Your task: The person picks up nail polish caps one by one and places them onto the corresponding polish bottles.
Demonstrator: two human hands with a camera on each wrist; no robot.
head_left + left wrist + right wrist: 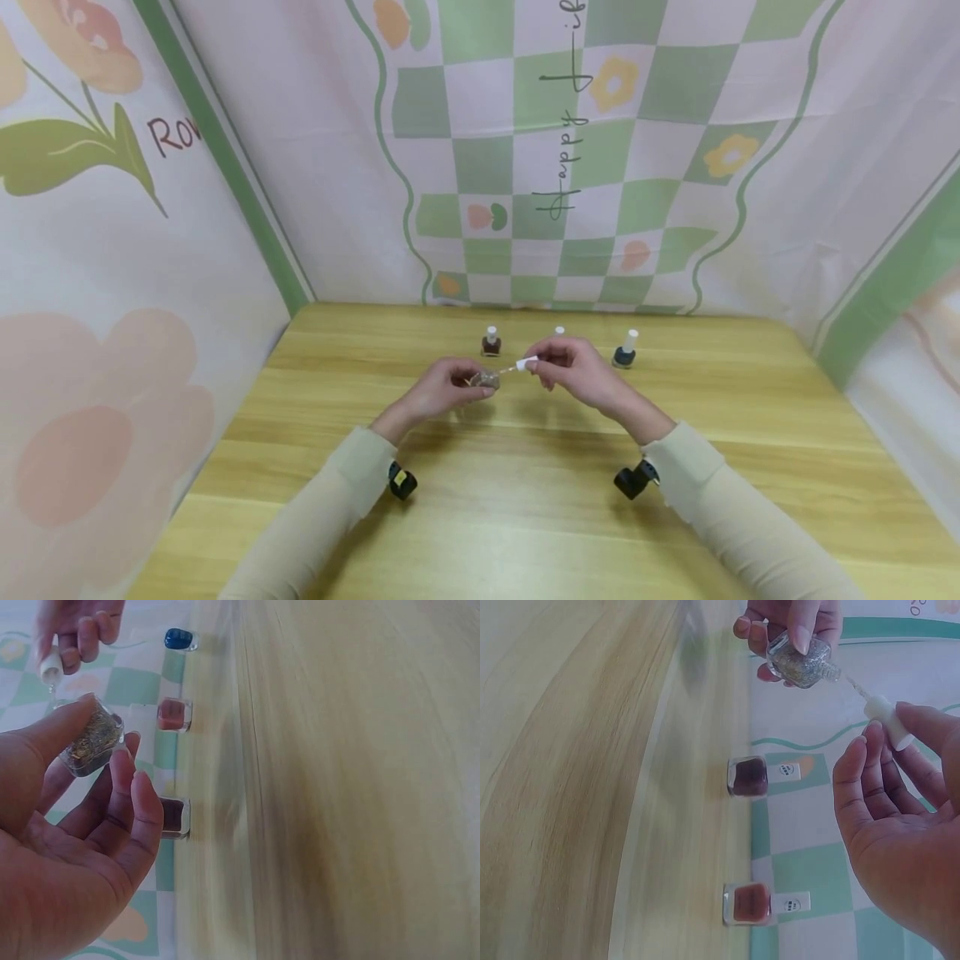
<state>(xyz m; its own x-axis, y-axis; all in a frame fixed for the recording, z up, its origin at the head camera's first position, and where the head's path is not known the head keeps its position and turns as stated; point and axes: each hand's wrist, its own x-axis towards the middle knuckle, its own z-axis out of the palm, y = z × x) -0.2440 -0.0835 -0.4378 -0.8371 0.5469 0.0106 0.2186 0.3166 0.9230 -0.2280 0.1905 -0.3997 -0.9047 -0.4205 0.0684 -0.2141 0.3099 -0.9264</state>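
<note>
My left hand (442,389) grips a small clear bottle of glittery nail polish (801,661) between thumb and fingers, above the table. The bottle is tilted, its uncapped neck toward the right hand. My right hand (576,373) pinches the white brush cap (888,722) between thumb and fingertips. The thin brush (857,686) sticks out of the cap, its tip just outside the bottle's mouth in the right wrist view. In the left wrist view the cap (51,667) is close over the neck of the glitter bottle (96,739).
Behind the hands on the wooden table (495,517) stand capped polish bottles: a dark brown-red one (491,342), a reddish-pink one (751,903) partly hidden by the right hand in the head view, and a dark blue one (625,350). A patterned curtain (540,167) hangs along the back edge.
</note>
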